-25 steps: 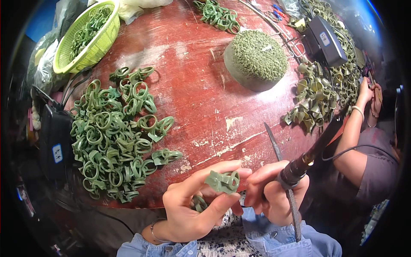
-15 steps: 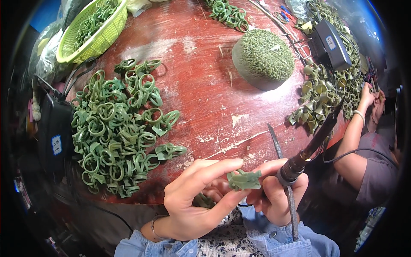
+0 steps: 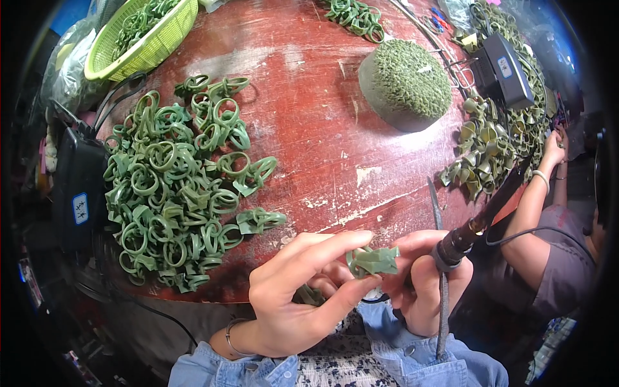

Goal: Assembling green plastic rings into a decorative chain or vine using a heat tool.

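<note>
Between the thumb and index finger of my left hand is a small green waxy-looking ring with a flat-faced head. More green pieces show in that palm, partly hidden by the fingers. My right hand is closed around a slim metal file, its pointed end up toward the table. The same hand holds a dark pen-like handpiece with a cable, slanting up to the right. Right fingertips are close beside the ring; whether they touch it I cannot tell.
A heap of green rings covers the table's left side, near a black box. A yellow-green basket stands behind it. Farther right are a round block topped with green crumbs, olive rings, another black box and a co-worker's arm.
The ring has turned slightly in my left fingers, now showing its band. My right hand with the file and handpiece has shifted a little right. The view has moved slightly.
</note>
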Action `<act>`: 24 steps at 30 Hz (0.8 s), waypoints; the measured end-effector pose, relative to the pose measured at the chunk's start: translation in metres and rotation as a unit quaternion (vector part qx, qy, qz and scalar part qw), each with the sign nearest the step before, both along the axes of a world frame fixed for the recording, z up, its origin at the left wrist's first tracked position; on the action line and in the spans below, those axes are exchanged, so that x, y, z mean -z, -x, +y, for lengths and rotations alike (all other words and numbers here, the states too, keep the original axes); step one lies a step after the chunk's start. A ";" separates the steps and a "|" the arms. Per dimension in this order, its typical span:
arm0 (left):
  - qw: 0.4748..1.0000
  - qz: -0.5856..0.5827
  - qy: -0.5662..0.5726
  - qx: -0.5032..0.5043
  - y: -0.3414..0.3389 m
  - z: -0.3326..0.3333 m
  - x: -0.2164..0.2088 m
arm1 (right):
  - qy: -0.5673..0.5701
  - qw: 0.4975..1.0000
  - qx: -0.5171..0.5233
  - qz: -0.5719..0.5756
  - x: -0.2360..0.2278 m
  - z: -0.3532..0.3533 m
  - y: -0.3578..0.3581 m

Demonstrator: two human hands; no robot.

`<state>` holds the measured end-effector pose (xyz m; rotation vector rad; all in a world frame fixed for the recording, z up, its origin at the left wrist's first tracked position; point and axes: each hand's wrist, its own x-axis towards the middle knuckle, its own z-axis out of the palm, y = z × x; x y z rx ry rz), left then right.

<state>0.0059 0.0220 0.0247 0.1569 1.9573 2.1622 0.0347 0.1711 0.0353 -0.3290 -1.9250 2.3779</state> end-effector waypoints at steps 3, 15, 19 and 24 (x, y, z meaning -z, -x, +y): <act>1.000 0.009 0.000 0.004 0.001 -0.002 0.004 | -0.028 1.000 0.002 -0.012 0.007 0.004 -0.002; 1.000 -0.023 -0.005 -0.001 0.004 -0.002 0.002 | -0.178 0.984 -0.017 -0.024 0.022 0.018 -0.014; 0.999 0.016 0.037 -0.003 0.007 -0.005 -0.003 | -0.164 0.986 0.028 -0.021 0.024 0.016 -0.017; 0.993 0.073 0.089 -0.013 0.007 -0.009 -0.003 | -0.195 0.979 0.051 -0.004 0.031 0.024 -0.022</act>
